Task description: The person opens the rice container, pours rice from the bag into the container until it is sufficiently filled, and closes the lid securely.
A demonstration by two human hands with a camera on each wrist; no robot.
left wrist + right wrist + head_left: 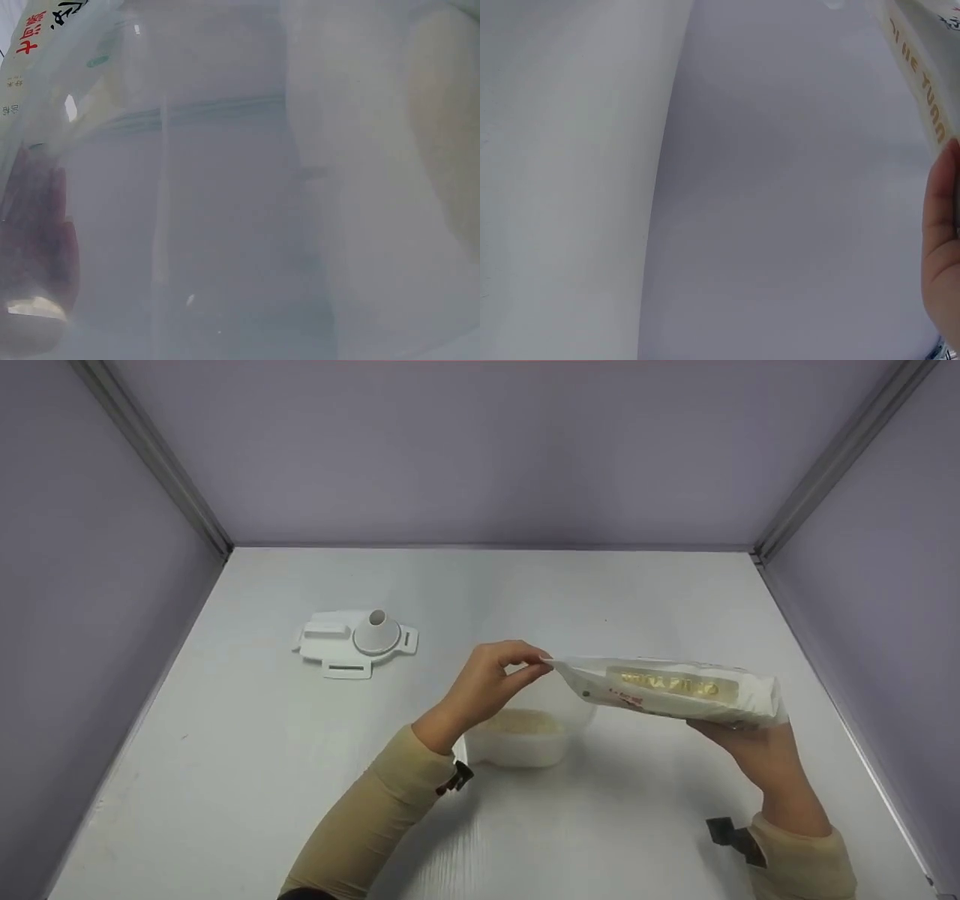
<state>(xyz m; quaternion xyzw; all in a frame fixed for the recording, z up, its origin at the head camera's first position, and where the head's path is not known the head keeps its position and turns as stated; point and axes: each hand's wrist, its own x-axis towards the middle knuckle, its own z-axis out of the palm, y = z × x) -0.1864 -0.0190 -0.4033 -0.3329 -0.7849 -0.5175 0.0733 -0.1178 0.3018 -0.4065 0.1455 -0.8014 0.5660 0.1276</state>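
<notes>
A white printed bag (675, 690) with gold lettering is held up sideways above the table. My left hand (487, 679) pinches its narrow left end between thumb and fingers. From below, my right hand (757, 750) holds the wide right end; the bag hides most of those fingers. Under the bag's left end stands a clear container (529, 751) with pale contents inside, partly hidden by the left hand and wrist. The left wrist view looks through clear plastic at the printed bag (30, 45). In the right wrist view, part of the right hand (943, 247) touches the bag (922, 82).
A white lid-like part (326, 649) with a cone-shaped spout (377, 634) lies on the white table (247, 750), back left. Grey walls (487, 457) enclose the table at the back and both sides.
</notes>
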